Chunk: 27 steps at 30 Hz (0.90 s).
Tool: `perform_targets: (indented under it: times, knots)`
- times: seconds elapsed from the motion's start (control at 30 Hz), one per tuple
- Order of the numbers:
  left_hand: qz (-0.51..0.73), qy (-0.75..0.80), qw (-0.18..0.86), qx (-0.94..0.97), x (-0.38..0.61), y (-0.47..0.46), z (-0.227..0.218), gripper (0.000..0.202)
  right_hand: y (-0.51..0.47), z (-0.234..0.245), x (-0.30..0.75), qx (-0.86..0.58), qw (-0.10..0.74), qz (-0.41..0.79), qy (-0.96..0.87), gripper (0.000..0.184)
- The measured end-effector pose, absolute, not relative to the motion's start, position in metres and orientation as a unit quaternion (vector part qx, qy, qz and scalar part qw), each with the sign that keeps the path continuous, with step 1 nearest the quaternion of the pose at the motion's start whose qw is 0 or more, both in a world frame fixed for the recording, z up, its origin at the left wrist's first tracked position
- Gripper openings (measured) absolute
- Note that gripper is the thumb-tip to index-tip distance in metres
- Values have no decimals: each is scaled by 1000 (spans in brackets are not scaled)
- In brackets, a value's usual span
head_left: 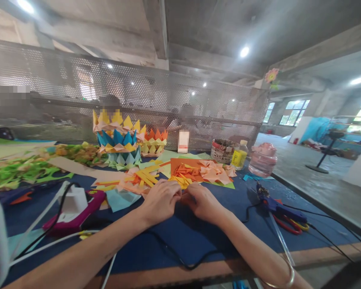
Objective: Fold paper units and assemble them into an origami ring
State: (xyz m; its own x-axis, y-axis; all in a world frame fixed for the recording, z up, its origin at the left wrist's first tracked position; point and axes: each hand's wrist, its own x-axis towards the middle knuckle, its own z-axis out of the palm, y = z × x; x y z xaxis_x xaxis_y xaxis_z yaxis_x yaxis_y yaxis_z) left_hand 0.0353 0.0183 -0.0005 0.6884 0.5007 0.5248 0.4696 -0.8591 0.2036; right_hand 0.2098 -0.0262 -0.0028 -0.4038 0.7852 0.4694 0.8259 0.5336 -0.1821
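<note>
Two hands: my left hand (162, 202) and right hand (207, 204) come together over the middle of the blue tabletop (180, 245), almost meeting.
Fingers: curled inward, gaps narrow; I cannot tell what, if anything, is pinched, as my knuckles hide the tips.
Yellow folded pieces (182, 182): nearest thing to my fingers, in a small heap just beyond them.
Orange folded pieces (186, 172): piled behind the yellow heap.
Peach folded pieces (212, 170): just right of the orange pile.
Yellow strips (147, 177): loose and crossed, left of the heaps.
Paper rings: blue-and-teal ring (120, 150) at far left of centre; orange-and-yellow ring (154, 145) to its right; both have pointed rims.
Green scraps (27, 164): spread over the far left.
Power strip (92, 204): magenta, near left, a white plug (76, 199) in it.
Far right: woven basket (221, 151), yellow-labelled bottle (239, 155), pink container (262, 160), in a row.
Right side: blue glue gun (284, 209), red-and-yellow handles (289, 225) beside it.
Right arm: bangle (289, 275) around it.
</note>
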Motion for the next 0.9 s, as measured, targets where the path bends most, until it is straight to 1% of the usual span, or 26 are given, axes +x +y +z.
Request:
perform_targets:
  times: [0.3, 0.4, 0.5, 0.6, 0.7, 0.8, 0.9]
  knots:
    - [287, 268, 25, 919, 36, 20, -3, 13, -27, -1, 211, -484, 258, -43, -835, 12]
    - [279, 272, 27, 921, 36, 21, -5, 12, -30, 2, 208, -477, 255, -38, -840, 9]
    - [279, 278, 31, 919, 35, 22, -6, 13, -31, 7, 208, -475, 270, -28, -837, 16]
    - [278, 281, 40, 918, 34, 22, -6, 14, -25, 11, 216, -522, 309, -53, -793, 27]
    - [276, 282, 47, 918, 34, 21, -3, 13, -12, 14, 234, -595, 334, -109, -723, 24]
    - [271, 283, 53, 918, 34, 21, -1, 15, 1, 16, 255, -661, 324, -150, -660, 21]
    - [264, 286, 57, 919, 35, 20, 1, 15, 9, 14, 273, -716, 288, -164, -614, 24]
